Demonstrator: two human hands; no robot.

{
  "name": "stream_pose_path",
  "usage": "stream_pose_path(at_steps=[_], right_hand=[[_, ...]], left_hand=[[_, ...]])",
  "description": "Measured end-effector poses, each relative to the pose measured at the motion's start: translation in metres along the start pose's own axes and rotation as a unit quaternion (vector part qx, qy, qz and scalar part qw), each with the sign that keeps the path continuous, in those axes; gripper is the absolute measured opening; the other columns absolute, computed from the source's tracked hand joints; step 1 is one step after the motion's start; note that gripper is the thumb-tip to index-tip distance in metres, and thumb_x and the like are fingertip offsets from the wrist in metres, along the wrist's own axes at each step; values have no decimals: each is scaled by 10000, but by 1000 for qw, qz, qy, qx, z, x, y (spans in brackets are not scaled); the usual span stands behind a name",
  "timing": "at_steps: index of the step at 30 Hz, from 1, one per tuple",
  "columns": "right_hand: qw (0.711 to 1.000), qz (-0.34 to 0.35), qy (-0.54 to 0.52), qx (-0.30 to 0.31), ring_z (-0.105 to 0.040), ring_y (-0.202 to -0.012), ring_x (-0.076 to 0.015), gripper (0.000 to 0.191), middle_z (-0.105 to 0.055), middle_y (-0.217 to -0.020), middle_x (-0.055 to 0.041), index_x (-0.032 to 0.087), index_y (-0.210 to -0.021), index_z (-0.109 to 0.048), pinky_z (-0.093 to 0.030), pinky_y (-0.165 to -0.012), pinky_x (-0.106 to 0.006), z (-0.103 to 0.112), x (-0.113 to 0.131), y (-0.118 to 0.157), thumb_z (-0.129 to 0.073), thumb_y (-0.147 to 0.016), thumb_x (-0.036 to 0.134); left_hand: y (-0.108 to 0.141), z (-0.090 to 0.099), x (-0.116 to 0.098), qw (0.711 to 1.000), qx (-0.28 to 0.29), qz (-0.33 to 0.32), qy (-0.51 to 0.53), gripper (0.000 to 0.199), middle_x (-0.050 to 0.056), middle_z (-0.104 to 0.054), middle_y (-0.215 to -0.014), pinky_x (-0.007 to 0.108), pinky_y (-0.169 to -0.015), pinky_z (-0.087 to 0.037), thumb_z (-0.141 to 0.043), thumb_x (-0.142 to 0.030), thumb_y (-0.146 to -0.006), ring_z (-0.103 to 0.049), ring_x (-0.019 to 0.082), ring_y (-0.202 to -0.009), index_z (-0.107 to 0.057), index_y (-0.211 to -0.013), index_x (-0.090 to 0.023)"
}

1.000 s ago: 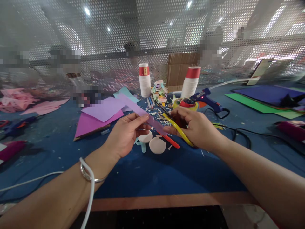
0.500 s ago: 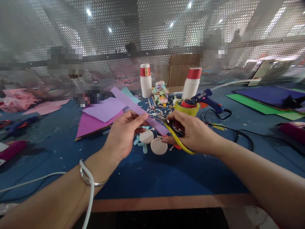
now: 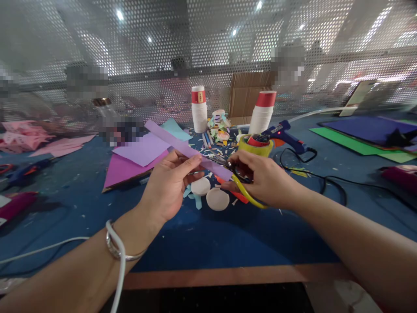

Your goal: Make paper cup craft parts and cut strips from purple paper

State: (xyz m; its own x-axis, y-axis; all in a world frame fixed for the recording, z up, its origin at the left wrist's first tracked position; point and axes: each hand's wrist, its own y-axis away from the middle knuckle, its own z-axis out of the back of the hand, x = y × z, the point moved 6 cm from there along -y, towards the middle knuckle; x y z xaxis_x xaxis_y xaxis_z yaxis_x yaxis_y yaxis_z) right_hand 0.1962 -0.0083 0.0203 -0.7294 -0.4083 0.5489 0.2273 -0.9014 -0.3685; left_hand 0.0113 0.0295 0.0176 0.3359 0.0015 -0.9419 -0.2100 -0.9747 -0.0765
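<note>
My left hand [image 3: 171, 182] pinches a long lilac paper strip [image 3: 171, 138] between thumb and fingers. The strip slants from upper left down towards my right hand [image 3: 260, 176], which is closed round a pair of scissors [image 3: 241, 184] with yellow handle trim. Their dark blades lie along the strip near its lower right end; whether the blades are apart I cannot tell. Below the strip two white paper discs [image 3: 217, 199] rest on the blue table among pale blue and red paper scraps. Lilac and magenta sheets [image 3: 140, 149] lie beyond my left hand.
Two stacks of white paper cups with red tops [image 3: 199, 111] stand behind. A yellow tape roll [image 3: 260, 149] and a blue glue gun [image 3: 286, 137] with a black cord are at right. Green and blue sheets [image 3: 345, 141] lie far right. A perforated metal screen [image 3: 146, 52] rises behind.
The strip's upper end has shifted slightly left, and its lower end has turned a little. Both hands keep nearly the same place, with the scissors still at the strip.
</note>
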Motion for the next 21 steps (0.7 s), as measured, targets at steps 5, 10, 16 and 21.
stream_pose_path(at_steps=[5,10,16,21], right_hand=[[996,-19,-89,24,-436,-615,-118,383,-485,-706,51,201,-972,-577,-349,-554,-250,-2,-4,-1,-769,-805,487],[993,-25,-116,24,-433,-616,-116,339,-492,-700,53,203,-923,-574,-346,-553,-252,-5,-3,-1,-760,-812,464],[998,-34,-58,-21,-429,-611,-122,280,-503,-683,49,202,-902,-584,-352,-574,-265,0,-11,-2,-730,-823,428],[996,-79,-14,-43,-421,-585,-133,348,-500,-636,44,202,-867,-604,-329,-556,-277,6,-23,-3,-755,-782,504]], left_hand=[[-2,3,-3,999,-17,-33,-22,142,1,-725,-790,186,-633,-554,-825,-175,-745,-688,113,-720,-714,-831,-155],[-5,4,-7,997,-17,-68,-14,144,-11,-690,-721,180,-617,-537,-816,-150,-743,-636,89,-653,-678,-785,-148],[-7,5,-5,998,-6,-49,-35,177,1,-711,-768,158,-560,-515,-828,-172,-737,-644,85,-637,-669,-811,-153],[-6,2,-4,999,5,-23,-42,200,-11,-702,-732,144,-536,-513,-826,-181,-738,-634,74,-609,-663,-849,-148]])
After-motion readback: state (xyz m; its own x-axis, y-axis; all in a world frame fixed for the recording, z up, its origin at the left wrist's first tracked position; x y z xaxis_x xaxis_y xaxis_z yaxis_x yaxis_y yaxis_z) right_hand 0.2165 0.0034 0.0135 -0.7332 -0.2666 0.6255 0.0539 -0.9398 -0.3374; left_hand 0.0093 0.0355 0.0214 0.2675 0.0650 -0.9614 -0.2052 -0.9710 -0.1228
